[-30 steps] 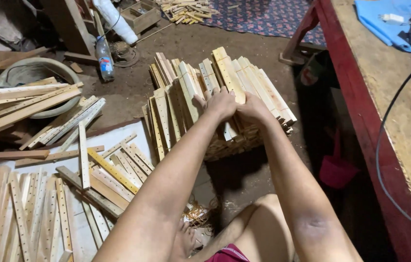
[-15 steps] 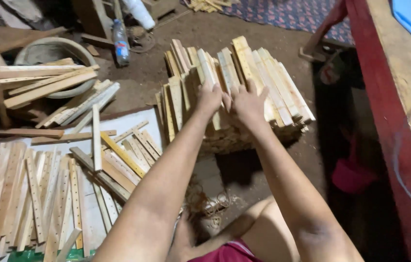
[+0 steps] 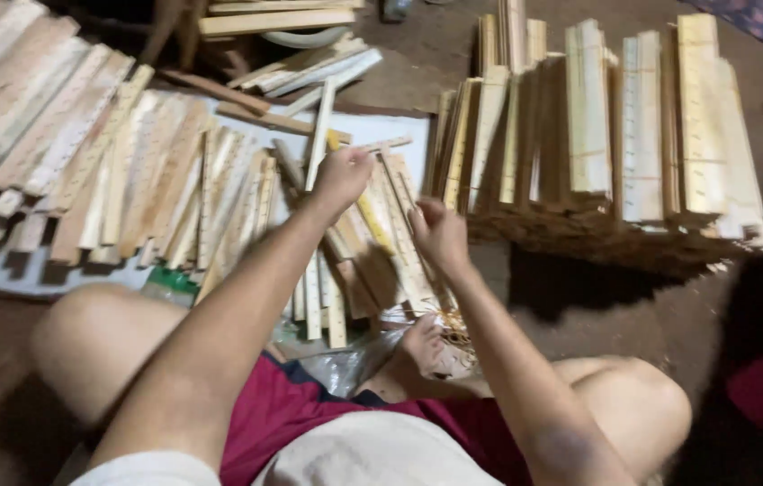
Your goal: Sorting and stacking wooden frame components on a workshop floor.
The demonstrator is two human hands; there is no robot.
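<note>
- Slats of pale wood, flat and ruler-like, some with a yellow face, lie fanned in a loose heap on the white board right under both hands; several carry rows of fine marks, too blurred to tell apart.
- Left hand is curled almost into a fist over the top of that heap, knuckles up. It seems to pinch the end of one narrow upright slat, though blur keeps the grip from being certain.
- Right hand is likewise closed, fingers folded in, just beside the left and lower in the frame. It sits at the edge of the heap, touching or nearly touching a slat; whether it actually holds one I cannot tell.
- A tall stack of slats stands on edge to the right of the hands, packed in tight rows, casting a dark shadow on the dirt floor.
- To the left, more slats are laid side by side in a long overlapping row across the board and beyond it.
- The person sits on the floor in red shorts, knees spread, a bare foot tucked in beside crumpled clear plastic.
- At the top, further planks rest across a round pale rim.
</note>
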